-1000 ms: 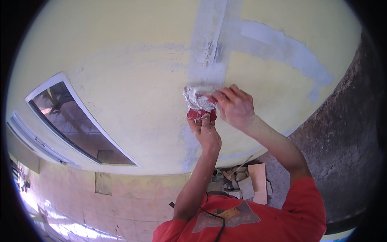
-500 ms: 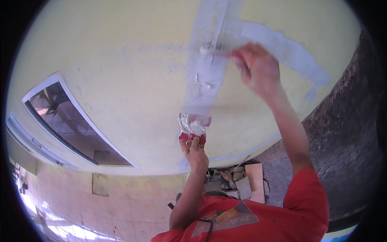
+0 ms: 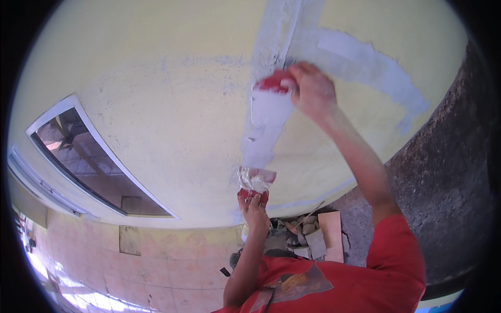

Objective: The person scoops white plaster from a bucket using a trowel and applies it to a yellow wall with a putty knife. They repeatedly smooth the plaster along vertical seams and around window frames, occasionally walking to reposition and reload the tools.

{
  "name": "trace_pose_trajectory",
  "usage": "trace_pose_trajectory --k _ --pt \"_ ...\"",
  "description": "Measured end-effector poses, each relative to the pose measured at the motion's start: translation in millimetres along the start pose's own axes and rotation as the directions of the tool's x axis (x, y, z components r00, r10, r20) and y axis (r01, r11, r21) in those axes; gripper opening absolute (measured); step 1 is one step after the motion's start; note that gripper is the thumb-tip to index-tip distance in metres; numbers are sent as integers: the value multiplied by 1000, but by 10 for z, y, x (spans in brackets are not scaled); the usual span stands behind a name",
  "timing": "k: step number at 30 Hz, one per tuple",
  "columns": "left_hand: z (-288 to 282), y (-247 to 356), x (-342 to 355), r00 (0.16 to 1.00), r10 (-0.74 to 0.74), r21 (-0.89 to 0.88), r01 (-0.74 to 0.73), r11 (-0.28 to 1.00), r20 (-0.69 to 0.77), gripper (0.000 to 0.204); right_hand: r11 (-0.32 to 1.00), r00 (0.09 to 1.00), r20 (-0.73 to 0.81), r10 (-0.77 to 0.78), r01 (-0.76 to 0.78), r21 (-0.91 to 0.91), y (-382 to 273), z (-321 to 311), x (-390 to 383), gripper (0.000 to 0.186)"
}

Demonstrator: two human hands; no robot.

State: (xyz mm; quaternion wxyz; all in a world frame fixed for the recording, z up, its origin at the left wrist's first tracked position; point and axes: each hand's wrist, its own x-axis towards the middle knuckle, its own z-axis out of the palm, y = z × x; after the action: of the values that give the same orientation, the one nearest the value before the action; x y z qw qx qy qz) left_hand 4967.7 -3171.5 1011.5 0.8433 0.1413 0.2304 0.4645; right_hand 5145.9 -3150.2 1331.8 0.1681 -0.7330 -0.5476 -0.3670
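In my left hand point(image 3: 254, 209) is a red putty knife point(image 3: 257, 180), its broad blade heaped with white putty and held out in front of the wall. My right hand point(image 3: 313, 91) grips a second red putty knife point(image 3: 275, 82), whose blade lies against the pale grey putty strip point(image 3: 269, 112) running up the yellow wall point(image 3: 182, 115). A thin ridge of wet putty and a small dab show on the strip below that blade. My right fingers wrap round the tool and partly hide its handle.
A white-framed window point(image 3: 99, 156) sits in the wall at the left. Another grey patch point(image 3: 386, 68) curves off to the right, beside a dark rough surface point(image 3: 443, 172). Stones point(image 3: 308, 228) and a tan board point(image 3: 330, 235) lie at the wall's foot. Pinkish tiles point(image 3: 156, 266) cover the floor.
The right putty knife has turned flat onto the strip and moved slightly down, smoothing the putty lumps there. My left hand has lowered a little with its loaded knife.
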Motion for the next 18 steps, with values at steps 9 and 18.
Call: trace_pose_trajectory --k 9,18 --pt "136 -63 204 999 20 19 -20 1000 35 50 989 991 -5 -133 133 68 7 -541 -339 13" --pt "784 101 139 995 96 37 -95 995 -25 50 973 901 369 -227 199 114 -621 554 -1189 28"
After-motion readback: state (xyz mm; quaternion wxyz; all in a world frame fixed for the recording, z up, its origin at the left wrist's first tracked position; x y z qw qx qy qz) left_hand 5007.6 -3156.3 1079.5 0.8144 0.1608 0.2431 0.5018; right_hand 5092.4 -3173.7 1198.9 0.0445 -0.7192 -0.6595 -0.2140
